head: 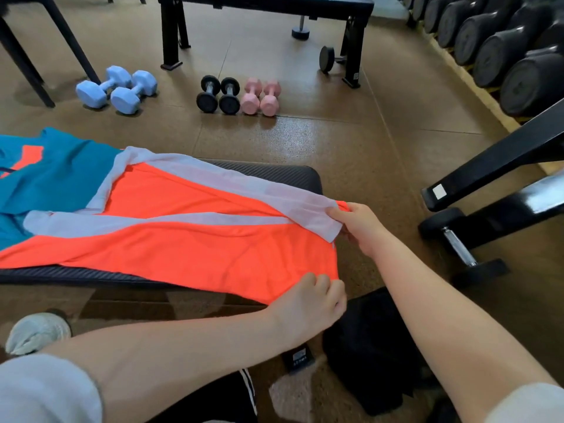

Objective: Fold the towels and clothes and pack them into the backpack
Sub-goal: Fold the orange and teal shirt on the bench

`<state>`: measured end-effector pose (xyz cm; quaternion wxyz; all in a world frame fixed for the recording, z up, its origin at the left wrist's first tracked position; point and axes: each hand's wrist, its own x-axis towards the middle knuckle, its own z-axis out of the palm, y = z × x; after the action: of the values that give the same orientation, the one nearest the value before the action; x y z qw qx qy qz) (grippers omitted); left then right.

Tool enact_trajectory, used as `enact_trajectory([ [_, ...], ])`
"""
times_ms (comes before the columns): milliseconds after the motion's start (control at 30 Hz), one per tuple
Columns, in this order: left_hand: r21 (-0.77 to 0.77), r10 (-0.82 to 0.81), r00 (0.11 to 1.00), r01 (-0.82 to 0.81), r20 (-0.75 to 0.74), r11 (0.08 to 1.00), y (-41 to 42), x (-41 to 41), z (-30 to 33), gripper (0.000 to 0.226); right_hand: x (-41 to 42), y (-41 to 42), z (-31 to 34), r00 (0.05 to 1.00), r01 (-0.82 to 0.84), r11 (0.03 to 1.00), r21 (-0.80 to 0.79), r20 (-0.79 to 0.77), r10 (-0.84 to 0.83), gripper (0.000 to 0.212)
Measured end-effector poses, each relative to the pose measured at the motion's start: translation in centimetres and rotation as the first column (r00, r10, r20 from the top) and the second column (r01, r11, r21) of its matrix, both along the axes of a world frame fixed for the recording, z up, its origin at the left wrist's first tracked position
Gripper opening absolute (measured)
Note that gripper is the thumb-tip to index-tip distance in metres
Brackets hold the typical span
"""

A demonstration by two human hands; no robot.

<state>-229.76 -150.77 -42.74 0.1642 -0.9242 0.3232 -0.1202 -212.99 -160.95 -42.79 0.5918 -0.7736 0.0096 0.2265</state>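
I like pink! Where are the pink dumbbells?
In the head view, the pink dumbbells lie on the floor beyond the bench, right beside the black dumbbells.

The orange garment (189, 239) was thin, smooth, matt cloth with pale, faintly sheer white bands, and the teal garment (58, 175) beside it was matt cloth too, both lying on a bench pad (274, 175) of dark, finely ribbed, leather-like material. The floor (351, 132) was speckled brown and looked rubbery, with a dull sheen, while the blue dumbbells (117, 90) and pink dumbbells (261, 96) had a smooth matt coating. The black dumbbells (218, 94) had shiny metal handles between matt black heads, and the black frame (494, 163) at right was glossy painted metal.
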Motion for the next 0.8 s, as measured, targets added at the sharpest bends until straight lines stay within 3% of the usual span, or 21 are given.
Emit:
enact_trajectory([
  [100, -0.012, 0.027, 1.000, -0.027, 0.009, 1.000, -0.2, 0.6, 0.0, 0.031, 0.1, -0.2, -0.1, 0.999, 0.022, 1.000, 0.018, 0.032, -0.022, 0.014],
  [200, -0.303, 0.019, 0.991, -0.060, -0.135, 0.951, 1.3, 1.0, 1.1, 0.016, 0.4, -0.3, 0.5, 0.997, 0.043, 0.999, -0.006, 0.064, -0.043, 0.031],
  [300, -0.609, 0.030, 0.940, -0.245, -0.341, 0.754, 4.1, 0.5, 2.8, 0.020, 0.7, 0.2, 2.3, 0.994, 0.047, 0.999, 0.000, 0.099, -0.047, 0.025],
  [467, -0.788, 0.039, 0.922, -0.351, -0.385, 0.506, 8.9, 0.8, 4.9, 0.023, 1.2, 3.8, 7.2, 0.971, -0.063, 0.998, -0.004, 0.230, 0.062, 0.017],
  [567, -0.827, 0.105, 0.890, -0.452, -0.444, 0.333, 12.2, 0.4, 6.1, 0.027, 2.0, 7.9, 9.8, 0.947, -0.196, 0.979, -0.060, 0.247, 0.205, 0.016],
  [700, -0.807, 0.136, 0.799, -0.590, -0.586, -0.015, 18.6, -0.7, 7.3, 0.034, 3.2, 15.1, 11.7, 0.911, -0.369, 0.927, -0.061, 0.172, 0.374, 0.017],
  [800, -0.744, 0.240, 0.709, -0.661, -0.663, -0.103, 24.5, -1.5, 7.4, 0.024, 3.5, 21.1, 12.0, 0.852, -0.523, 0.852, 0.032, 0.053, 0.521, 0.018],
])
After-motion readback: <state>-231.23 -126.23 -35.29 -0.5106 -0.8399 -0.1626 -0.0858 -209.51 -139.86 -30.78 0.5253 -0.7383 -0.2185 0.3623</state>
